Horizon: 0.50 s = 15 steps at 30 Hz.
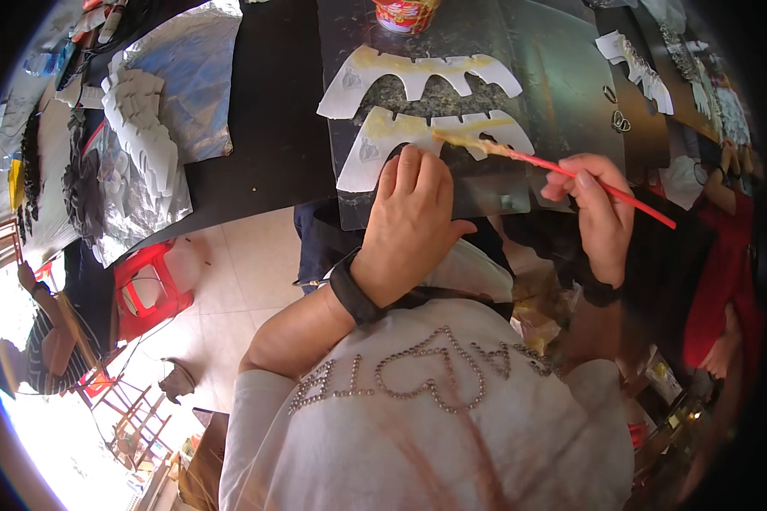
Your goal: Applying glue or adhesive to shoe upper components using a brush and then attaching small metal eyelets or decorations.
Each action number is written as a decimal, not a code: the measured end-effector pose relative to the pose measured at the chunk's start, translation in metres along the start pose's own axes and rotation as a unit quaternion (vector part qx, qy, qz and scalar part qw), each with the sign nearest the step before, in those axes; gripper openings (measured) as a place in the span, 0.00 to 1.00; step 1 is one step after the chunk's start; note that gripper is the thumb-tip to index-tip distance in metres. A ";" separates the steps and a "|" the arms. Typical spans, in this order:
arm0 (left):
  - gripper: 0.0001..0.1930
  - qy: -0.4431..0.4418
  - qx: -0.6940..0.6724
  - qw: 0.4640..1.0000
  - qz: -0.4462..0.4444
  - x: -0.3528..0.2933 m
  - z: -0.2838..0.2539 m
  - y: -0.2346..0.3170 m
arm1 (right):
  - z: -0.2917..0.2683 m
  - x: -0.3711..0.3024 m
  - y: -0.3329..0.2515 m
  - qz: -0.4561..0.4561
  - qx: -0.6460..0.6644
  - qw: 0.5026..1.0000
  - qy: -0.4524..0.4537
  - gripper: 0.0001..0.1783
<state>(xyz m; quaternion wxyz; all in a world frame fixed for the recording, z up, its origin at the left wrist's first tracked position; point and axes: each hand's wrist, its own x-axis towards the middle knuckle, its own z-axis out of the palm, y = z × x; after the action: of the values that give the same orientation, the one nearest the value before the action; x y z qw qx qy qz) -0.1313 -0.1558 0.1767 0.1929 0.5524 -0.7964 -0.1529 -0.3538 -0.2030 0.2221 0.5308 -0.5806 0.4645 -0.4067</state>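
Along nearer cutout (405, 129) edge, left fingers (409, 169) apart from thumb; right fingers (561, 181) clamping stick (537, 160).

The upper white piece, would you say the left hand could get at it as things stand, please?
Probably yes: the left hand seems to grip nothing, and only the flat lower piece lies between it and the upper piece, though the brush is close.

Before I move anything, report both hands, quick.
Left hand: open, fingers extended at the lower edge of the nearer white cut-out; no grip visible.
Right hand: closed, holding the red stick with a yellow-coated end.
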 end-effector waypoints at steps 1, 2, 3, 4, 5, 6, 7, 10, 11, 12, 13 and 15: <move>0.36 0.003 0.002 1.000 -0.003 0.000 0.001 0.001 | -0.001 0.002 0.001 -0.002 0.005 1.000 0.017 0.10; 0.36 0.002 -0.002 1.000 -0.005 0.001 0.002 0.002 | -0.001 0.002 0.003 0.021 0.000 0.999 0.035 0.10; 0.36 0.009 -0.018 1.000 -0.003 0.001 0.004 0.003 | -0.003 0.001 0.001 -0.007 0.010 1.000 0.028 0.10; 0.36 0.016 -0.034 0.999 -0.002 0.002 0.005 0.003 | -0.004 0.002 0.002 -0.006 -0.003 0.999 0.042 0.10; 0.36 0.017 -0.034 0.999 -0.003 0.002 0.006 0.004 | -0.005 0.000 0.001 0.002 -0.017 0.997 0.070 0.10; 0.36 0.017 -0.036 0.999 -0.002 0.002 0.007 0.005 | -0.007 0.000 -0.001 -0.004 -0.017 0.998 0.056 0.10; 0.36 0.017 -0.039 0.999 0.000 0.003 0.007 0.005 | -0.006 0.000 0.000 -0.005 -0.008 1.000 0.027 0.10; 0.36 0.007 -0.015 1.000 0.006 0.006 0.006 0.005 | -0.005 0.000 -0.001 -0.009 0.008 1.000 0.001 0.10; 0.36 0.003 -0.018 1.000 0.005 0.006 0.006 0.006 | -0.005 0.002 0.000 -0.009 -0.005 1.000 0.021 0.10; 0.37 -0.010 0.004 1.000 0.010 0.007 0.006 0.008 | -0.004 0.003 0.001 0.012 -0.022 0.999 0.035 0.10; 0.37 -0.015 0.028 0.999 0.017 0.007 0.005 0.009 | -0.006 0.002 0.000 -0.018 -0.010 0.999 0.032 0.10; 0.38 -0.022 0.037 0.999 0.022 0.007 0.005 0.013 | -0.011 0.002 -0.003 -0.025 -0.024 0.998 0.052 0.10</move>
<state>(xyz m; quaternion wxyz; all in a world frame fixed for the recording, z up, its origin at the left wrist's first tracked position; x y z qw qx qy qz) -0.1468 -0.1581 0.1790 0.1582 0.5379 -0.8176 -0.1308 -0.3640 -0.2073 0.2263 0.4815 -0.5824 0.4866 -0.4384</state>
